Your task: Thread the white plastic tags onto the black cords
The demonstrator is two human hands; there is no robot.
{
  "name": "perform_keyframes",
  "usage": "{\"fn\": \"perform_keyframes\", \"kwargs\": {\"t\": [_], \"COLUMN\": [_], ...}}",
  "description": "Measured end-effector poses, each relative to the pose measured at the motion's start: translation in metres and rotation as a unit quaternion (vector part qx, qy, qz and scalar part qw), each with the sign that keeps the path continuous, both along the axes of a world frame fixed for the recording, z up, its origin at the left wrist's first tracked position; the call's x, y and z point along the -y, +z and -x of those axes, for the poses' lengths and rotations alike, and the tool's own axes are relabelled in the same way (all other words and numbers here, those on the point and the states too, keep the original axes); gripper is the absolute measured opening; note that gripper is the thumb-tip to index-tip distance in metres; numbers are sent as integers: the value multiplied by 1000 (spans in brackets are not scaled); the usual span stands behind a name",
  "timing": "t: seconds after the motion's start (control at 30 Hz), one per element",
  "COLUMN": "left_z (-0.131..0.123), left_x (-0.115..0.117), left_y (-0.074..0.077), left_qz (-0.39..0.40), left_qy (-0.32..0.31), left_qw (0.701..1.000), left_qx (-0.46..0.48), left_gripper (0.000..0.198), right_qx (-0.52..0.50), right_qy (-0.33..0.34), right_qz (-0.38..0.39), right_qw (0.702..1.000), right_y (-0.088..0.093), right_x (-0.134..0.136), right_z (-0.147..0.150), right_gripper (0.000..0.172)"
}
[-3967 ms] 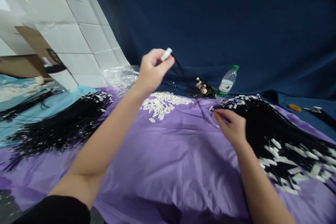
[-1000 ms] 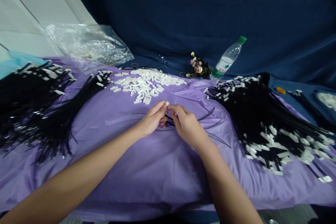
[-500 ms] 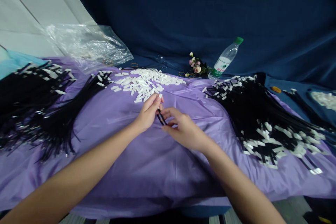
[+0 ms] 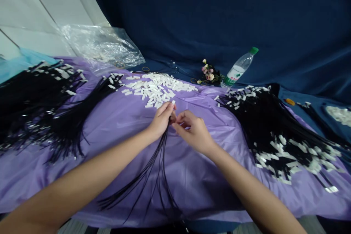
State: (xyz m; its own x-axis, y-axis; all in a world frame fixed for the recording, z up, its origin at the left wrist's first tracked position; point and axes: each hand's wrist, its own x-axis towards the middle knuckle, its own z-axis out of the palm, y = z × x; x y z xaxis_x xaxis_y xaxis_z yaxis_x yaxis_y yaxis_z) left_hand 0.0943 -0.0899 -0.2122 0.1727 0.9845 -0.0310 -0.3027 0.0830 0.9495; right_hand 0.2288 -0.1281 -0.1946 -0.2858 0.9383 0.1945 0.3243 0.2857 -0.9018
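My left hand [image 4: 161, 120] is closed around the upper end of a bundle of thin black cords [image 4: 162, 146]. The cords hang down from it and fan out over the purple cloth toward the front edge. A small white piece [image 4: 173, 102] shows at the tip of my left thumb. Close beside it, my right hand [image 4: 193, 129] has its thumb and fingers curled together at the left fingers; what they pinch, if anything, is hidden. Just beyond both hands lies a loose pile of small white strips [image 4: 157, 87].
Heaps of black cords with white ends lie at left [image 4: 35, 106] and right [image 4: 265, 124] on the purple cloth [image 4: 208, 182]. Along the back are a clear plastic bag [image 4: 101, 47], artificial flowers [image 4: 210, 73] and a leaning water bottle [image 4: 238, 69]. A dark blue curtain [image 4: 192, 14] hangs behind.
A fan of black cords now hangs below my left hand, where two short black strips showed between the hands before. My right hand has drawn slightly closer to the left fingers. The view has shifted slightly.
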Motion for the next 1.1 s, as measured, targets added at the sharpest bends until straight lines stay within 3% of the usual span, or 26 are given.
{"fn": "perform_keyframes", "kwargs": {"t": [0.17,0.3,0.6,1.1], "left_z": [-5,-6,-1,1], "left_x": [5,6,-10,-21], "left_y": [-2,-4,-9,-13], "left_qz": [27,53,85,33], "left_qy": [28,-8,-54,-101], "left_qw": [999,998,994,993], "left_qx": [-1,-31,-51,-46], "left_gripper": [24,23,28,15], "right_qx": [-136,-220,-246,-242], "right_qy": [35,27,12,-47], "right_qz": [180,253,289,292], "right_qw": [974,942,925,924], "right_y": [-6,-13,-21,-27], "right_x": [-5,-5,-2,-2], "right_z": [5,3,-8,-2], "right_gripper": [29,32,33,39]}}
